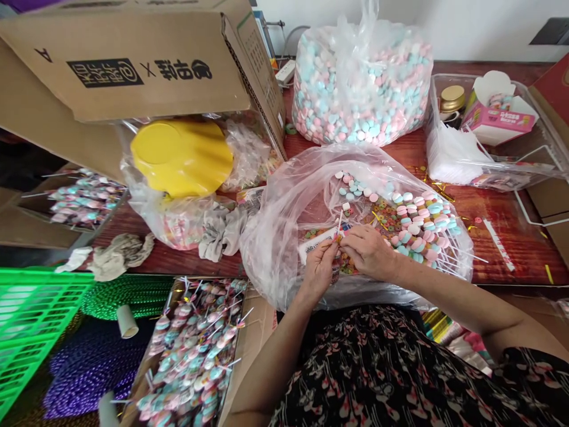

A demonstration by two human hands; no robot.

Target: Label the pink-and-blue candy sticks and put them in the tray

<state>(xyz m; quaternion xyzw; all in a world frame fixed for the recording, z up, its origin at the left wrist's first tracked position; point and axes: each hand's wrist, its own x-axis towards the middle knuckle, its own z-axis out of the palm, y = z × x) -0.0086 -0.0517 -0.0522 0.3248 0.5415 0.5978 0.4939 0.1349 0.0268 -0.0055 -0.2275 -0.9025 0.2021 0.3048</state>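
Note:
Over the plastic sheet on the table, my left hand (319, 265) is closed round a wrapped marshmallow stick, whose white stick (340, 220) points up. The wrapped part is mostly hidden under my fingers. Pressed close beside it, my right hand (367, 252) pinches at the base of the stick; what lies between those fingertips is too small to make out. To the right lies a pile of pink, white and blue marshmallow sticks (420, 222). Behind my hands are loose marshmallows (353, 185), ring-shaped gummies (386, 216) and gold twist ties (379, 220).
A large bag of marshmallows (362, 89) stands at the back, beside a clear plastic bin (511, 172). A cardboard box (178, 65) and a yellow bowl (178, 157) are at left. Below sit a box of wrapped marshmallow sticks (191, 350) and a green basket (35, 326).

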